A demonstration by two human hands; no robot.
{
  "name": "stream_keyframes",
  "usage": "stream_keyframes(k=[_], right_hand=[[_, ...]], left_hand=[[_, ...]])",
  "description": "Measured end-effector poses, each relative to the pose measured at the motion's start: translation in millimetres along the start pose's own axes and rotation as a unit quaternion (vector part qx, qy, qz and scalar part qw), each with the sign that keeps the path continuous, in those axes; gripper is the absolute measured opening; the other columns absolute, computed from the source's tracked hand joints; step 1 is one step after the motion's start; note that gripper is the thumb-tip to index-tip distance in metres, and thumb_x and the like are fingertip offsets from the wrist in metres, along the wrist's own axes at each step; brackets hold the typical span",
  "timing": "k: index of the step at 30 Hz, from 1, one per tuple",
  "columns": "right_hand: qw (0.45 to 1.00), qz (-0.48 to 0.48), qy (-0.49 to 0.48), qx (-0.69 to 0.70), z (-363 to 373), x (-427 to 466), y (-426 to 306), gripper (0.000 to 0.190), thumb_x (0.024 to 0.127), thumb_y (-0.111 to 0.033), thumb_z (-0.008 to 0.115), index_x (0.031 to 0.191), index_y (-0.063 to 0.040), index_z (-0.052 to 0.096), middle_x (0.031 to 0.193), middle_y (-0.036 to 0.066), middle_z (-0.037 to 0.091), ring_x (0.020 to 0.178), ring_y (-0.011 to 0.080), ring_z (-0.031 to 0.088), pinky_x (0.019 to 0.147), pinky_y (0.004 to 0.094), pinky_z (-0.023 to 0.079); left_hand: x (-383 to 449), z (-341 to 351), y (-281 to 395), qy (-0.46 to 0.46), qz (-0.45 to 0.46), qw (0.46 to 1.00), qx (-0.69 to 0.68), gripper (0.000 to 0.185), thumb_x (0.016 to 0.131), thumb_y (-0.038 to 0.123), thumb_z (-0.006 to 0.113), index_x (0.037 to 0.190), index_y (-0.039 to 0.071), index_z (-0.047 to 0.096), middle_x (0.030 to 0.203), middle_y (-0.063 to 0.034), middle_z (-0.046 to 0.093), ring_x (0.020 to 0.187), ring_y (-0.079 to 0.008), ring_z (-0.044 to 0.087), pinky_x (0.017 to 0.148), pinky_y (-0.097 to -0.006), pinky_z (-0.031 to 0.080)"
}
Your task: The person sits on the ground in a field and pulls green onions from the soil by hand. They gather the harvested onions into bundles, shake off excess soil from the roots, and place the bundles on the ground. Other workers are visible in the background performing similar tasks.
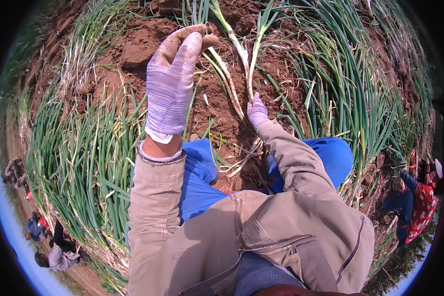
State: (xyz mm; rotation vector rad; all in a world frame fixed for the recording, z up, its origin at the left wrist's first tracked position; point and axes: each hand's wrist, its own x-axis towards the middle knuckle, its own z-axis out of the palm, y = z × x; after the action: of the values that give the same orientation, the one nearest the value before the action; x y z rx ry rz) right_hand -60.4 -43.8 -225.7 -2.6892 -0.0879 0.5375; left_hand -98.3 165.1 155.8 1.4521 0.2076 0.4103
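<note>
Low between my knees, my right hand [257, 111] in a pale purple knit glove grips the lower white stems of a green onion [252, 66]. Its leaves fan away from me toward the top of the view. Higher and nearer the camera is my left hand [181, 63], gloved alike, with soil-stained fingers bent toward the thumb. Another green onion stalk [227, 79] slants over the soil between the hands and passes behind the left fingertips. Whether those fingers pinch any of it is unclear.
Green onions lie in thick rows at left [85, 159] and right [347, 74] on reddish-brown soil [137, 44]. Dry leaves and roots [249, 155] are strewn between my blue-clad knees. Other people appear at the lower left [61, 255] and right [421, 211] rims.
</note>
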Motion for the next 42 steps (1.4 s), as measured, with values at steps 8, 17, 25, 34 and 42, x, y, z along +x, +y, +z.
stream_keyframes(k=[8,17,25,34,42], right_hand=[[0.973,0.128,-0.191,0.02,17,-24,-47,0.07,0.078,-0.029,0.074,0.138,-0.009,0.045,0.118,0.02,0.065,0.105,0.0361,0.064,0.091,0.0396,0.05],[0.764,-0.051,-0.22,0.604,-161,-12,-101,0.02,0.083,-0.014,0.072,0.098,-0.007,0.061,0.078,0.003,0.063,0.061,0.0147,0.06,0.054,0.0281,0.05],[0.897,-0.262,-0.194,0.299,-280,-122,-160,0.048,0.084,-0.007,0.07,0.129,-0.002,0.051,0.104,0.003,0.063,0.089,0.0086,0.057,0.08,0.027,0.049],[0.855,-0.265,-0.331,0.297,-320,-169,-195,0.043,0.08,-0.003,0.073,0.118,-0.006,0.053,0.084,0.002,0.063,0.071,0.0116,0.062,0.059,0.028,0.053],[0.861,-0.272,-0.268,0.337,-265,-80,-131,0.057,0.08,-0.002,0.076,0.132,-0.001,0.051,0.113,0.007,0.064,0.092,0.0156,0.063,0.081,0.0285,0.054]], left_hand=[[1,-10,-2,0.016,-0.021,1.0,-0.01,0.027,0.101,0.02,0.054,0.115,-0.001,0.062,0.1,-0.0104,0.072,0.096,-0.0116,0.065,0.091,-0.0255,0.047],[14,-7,-54,0.063,-0.113,0.99,-0.061,0.046,0.094,0.032,0.065,0.121,-0.004,0.057,0.099,-0.0042,0.064,0.088,-0.0088,0.055,0.082,-0.027,0.046],[20,22,-80,-0.067,-0.339,0.802,-0.487,0.044,0.088,0.035,0.072,0.113,0.002,0.058,0.093,-0.0193,0.067,0.084,-0.0311,0.069,0.07,-0.0489,0.058],[26,-31,-7,-0.001,-0.074,0.843,-0.533,0.016,0.089,0.027,0.065,0.092,0.011,0.063,0.07,-0.0006,0.062,0.062,-0.015,0.063,0.058,-0.0316,0.055],[64,-35,-67,0.164,-0.074,0.847,-0.5,0.016,0.089,0.024,0.065,0.092,0.009,0.061,0.074,-0.003,0.061,0.068,-0.0172,0.065,0.059,-0.0322,0.052]])
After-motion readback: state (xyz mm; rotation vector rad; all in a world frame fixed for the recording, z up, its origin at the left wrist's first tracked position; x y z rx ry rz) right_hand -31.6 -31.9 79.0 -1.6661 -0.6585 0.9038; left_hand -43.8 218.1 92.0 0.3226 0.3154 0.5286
